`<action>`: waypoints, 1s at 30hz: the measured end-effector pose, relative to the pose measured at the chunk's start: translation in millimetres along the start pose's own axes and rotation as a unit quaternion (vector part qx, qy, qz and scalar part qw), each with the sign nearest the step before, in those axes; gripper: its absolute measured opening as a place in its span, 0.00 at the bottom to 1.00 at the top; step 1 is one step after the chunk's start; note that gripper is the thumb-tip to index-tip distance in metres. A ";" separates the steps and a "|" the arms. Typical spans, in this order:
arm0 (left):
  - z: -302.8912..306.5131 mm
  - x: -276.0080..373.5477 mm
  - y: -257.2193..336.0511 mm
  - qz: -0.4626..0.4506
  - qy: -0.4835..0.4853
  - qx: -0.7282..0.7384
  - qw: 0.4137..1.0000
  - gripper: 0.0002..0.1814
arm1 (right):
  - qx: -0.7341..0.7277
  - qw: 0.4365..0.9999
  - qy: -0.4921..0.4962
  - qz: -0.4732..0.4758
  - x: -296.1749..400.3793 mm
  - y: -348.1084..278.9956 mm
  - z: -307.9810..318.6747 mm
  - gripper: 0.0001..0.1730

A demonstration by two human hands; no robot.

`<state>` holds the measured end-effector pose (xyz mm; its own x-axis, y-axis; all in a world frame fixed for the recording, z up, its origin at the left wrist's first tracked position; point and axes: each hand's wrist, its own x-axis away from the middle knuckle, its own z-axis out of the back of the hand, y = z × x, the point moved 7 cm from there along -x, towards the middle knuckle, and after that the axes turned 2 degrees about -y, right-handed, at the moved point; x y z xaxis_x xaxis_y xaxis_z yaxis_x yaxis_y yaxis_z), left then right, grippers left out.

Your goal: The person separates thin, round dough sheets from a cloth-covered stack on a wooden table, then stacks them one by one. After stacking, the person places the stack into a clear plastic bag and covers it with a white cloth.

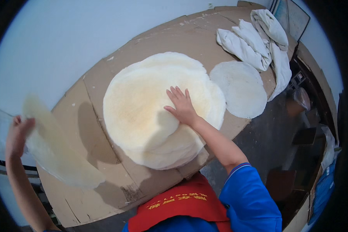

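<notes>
A thick stack of round, thin, cream-coloured flatbread-like sheets (133, 107) lies in the middle of the cardboard-covered table. On the stack's right half rests my right hand (181, 105), palm down with its fingers apart. Off to the left, my left hand (19, 134) is raised and grips the edge of a thin, pale sheet (61, 153), which hangs slanting over the table's left part and is blurred. Touching or close to the stack's right side is a smaller, whiter round sheet (239, 90), flat on the cardboard.
Crumpled white cloth (249, 46) lies at the table's far right. Brown cardboard (162, 37) covers the table, against a pale wall (90, 29). Beyond the right edge are a dark floor (255, 139), a dark red stool-like object (280, 184) and blue plastic (323, 188).
</notes>
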<state>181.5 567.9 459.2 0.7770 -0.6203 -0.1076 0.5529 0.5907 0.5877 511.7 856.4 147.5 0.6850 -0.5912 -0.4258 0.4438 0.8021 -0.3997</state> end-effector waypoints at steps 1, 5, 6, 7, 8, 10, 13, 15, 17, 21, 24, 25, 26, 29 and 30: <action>-3.4 -5.4 33.4 -0.024 -0.038 0.044 0.998 0.17 | -0.010 0.999 0.027 -0.033 1.8 18.9 18.7 0.32; -40.6 -11.5 126.5 0.005 -0.033 0.306 0.951 0.18 | -0.076 0.960 0.196 -0.185 58.5 149.4 108.9 0.21; -49.8 -8.1 138.8 0.023 -0.049 0.406 0.912 0.18 | -0.046 0.949 0.248 -0.191 80.1 184.2 125.7 0.20; -43.2 -19.5 130.5 -0.077 -0.029 0.359 0.930 0.20 | -0.011 0.945 0.242 -0.218 97.7 213.6 140.4 0.20; -59.6 -27.8 116.5 -0.032 -0.059 0.402 0.913 0.21 | -0.007 0.934 0.257 -0.250 114.7 233.2 157.3 0.20; -121.2 -33.8 108.0 0.049 -0.132 0.456 0.879 0.22 | 0.099 0.910 0.299 -0.270 160.3 274.8 186.0 0.24; -227.2 -27.8 86.3 0.079 -0.205 0.424 0.879 0.24 | 0.174 0.838 0.335 -0.394 214.1 314.9 208.4 0.35; -302.7 -22.8 49.9 0.093 -0.229 0.380 0.891 0.23 | 0.120 0.781 0.372 -0.487 248.2 345.5 206.5 0.41; -367.0 -16.9 1.4 0.160 -0.248 0.362 0.884 0.17 | -0.016 0.707 0.383 -0.594 283.3 378.1 187.5 0.43; -369.2 2.8 -23.0 0.056 -0.092 0.249 0.963 0.18 | -0.353 0.567 0.399 -0.628 297.7 388.2 157.6 0.30; -367.6 25.5 13.9 -0.060 -0.057 0.305 0.949 0.18 | -0.384 0.576 0.379 -0.614 297.3 391.7 156.3 0.13; -364.2 37.5 29.3 -0.073 -0.056 0.310 0.946 0.18 | -0.385 0.579 0.385 -0.607 279.4 377.7 163.0 0.12; -369.7 47.4 53.4 -0.079 -0.081 0.297 0.948 0.18 | -0.405 0.564 0.389 -0.606 291.0 392.8 157.7 0.12; -375.3 81.4 88.4 -0.081 -0.112 0.345 0.928 0.18 | -0.249 0.590 0.401 -0.655 266.4 374.9 173.0 0.12; -370.3 94.1 106.9 -0.095 -0.092 0.327 0.936 0.18 | -0.236 0.644 0.398 -0.610 246.9 362.4 191.8 0.13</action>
<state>425.2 763.7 215.0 0.5855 -0.7957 -0.1554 0.3258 0.0555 0.9438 952.5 1017.4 53.3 -0.6024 -0.7639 0.2317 0.0187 -0.3037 -0.9526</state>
